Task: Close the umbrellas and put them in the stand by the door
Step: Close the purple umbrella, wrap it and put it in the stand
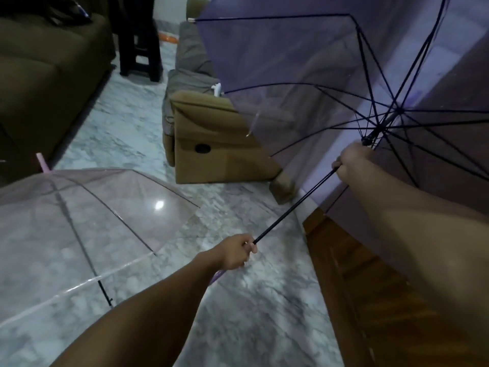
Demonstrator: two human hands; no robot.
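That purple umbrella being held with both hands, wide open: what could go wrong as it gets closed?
1. The right hand grips the shaft right under the runner of the purple umbrella, so fingers might get pinched as the ribs fold.
2. Its open canopy hangs close to the cardboard box and could catch it.
3. The clear umbrella lies open on the floor beside the left hand, easy to step on.
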